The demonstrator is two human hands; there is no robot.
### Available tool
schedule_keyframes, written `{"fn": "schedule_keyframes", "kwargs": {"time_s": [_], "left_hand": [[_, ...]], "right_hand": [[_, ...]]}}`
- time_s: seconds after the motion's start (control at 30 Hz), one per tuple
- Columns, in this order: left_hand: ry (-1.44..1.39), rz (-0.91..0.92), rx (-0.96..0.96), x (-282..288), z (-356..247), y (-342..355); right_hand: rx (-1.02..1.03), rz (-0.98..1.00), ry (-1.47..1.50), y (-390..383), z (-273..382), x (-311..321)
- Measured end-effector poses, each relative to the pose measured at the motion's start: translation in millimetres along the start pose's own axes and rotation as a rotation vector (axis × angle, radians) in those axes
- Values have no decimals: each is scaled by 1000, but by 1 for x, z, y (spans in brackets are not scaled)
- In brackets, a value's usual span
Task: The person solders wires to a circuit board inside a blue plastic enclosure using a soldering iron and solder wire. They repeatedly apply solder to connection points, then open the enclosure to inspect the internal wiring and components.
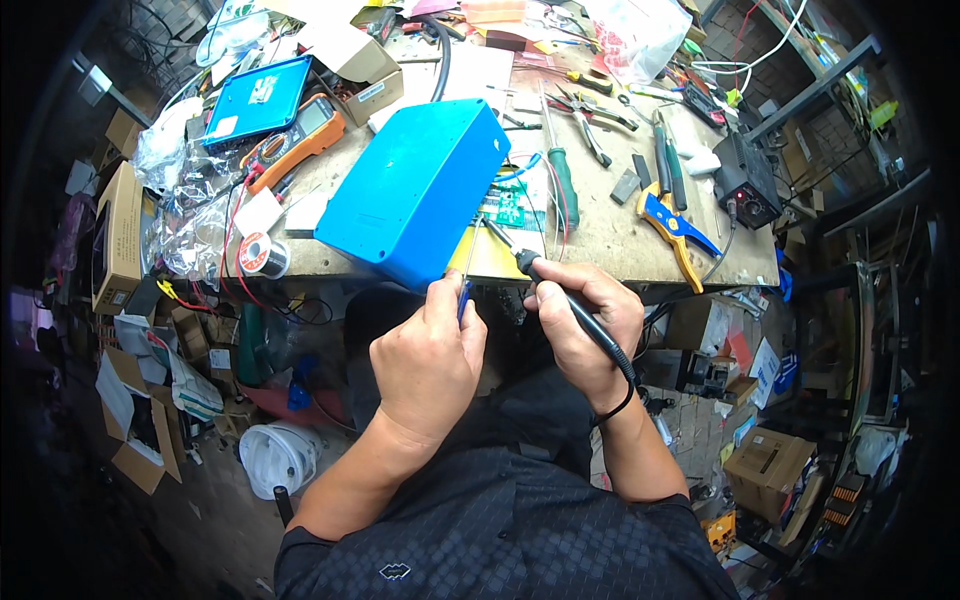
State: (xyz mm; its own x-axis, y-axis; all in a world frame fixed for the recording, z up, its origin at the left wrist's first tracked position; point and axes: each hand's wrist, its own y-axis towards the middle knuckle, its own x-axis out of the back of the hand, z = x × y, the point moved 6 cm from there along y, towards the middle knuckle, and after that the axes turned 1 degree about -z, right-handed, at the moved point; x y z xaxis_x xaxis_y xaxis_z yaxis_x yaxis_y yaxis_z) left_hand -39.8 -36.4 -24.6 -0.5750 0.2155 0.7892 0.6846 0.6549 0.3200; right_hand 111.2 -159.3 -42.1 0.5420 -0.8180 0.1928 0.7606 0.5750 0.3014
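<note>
My left hand (428, 360) grips a thin metal tool with a dark blue handle (464, 298), beside the lower corner of a blue plastic box (410, 185). My right hand (590, 325) holds a black-handled soldering iron (575, 310), its tip pointing up-left at a green circuit board (508, 208) that is partly hidden under the box's right side. Both tools reach over a yellow sheet (492, 258) at the bench's front edge. Whether either tip touches the board I cannot tell. Thin wires run beside the board.
The cluttered bench (615, 250) holds a multimeter (295, 145), a blue lid (255, 100), solder spool (265, 256), green screwdriver (563, 190), wire strippers (672, 225), several pliers (590, 120) and a black soldering station (745, 185). Cartons (135, 420) and a white bucket (275, 460) stand below.
</note>
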Motion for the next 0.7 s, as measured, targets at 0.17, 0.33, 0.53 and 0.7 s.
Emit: {"fn": "schedule_keyframes", "kwargs": {"time_s": [0.17, 0.33, 0.53, 0.7], "left_hand": [[8, 8, 4, 0, 0, 1], [19, 18, 6, 2, -2, 1], [25, 23, 3, 2, -2, 2], [33, 25, 3, 3, -3, 2]], "right_hand": [[12, -5, 0, -1, 1, 0], [17, -3, 11, -2, -1, 0], [9, -11, 57, -8, -5, -2], [29, 27, 34, -9, -5, -2]]}}
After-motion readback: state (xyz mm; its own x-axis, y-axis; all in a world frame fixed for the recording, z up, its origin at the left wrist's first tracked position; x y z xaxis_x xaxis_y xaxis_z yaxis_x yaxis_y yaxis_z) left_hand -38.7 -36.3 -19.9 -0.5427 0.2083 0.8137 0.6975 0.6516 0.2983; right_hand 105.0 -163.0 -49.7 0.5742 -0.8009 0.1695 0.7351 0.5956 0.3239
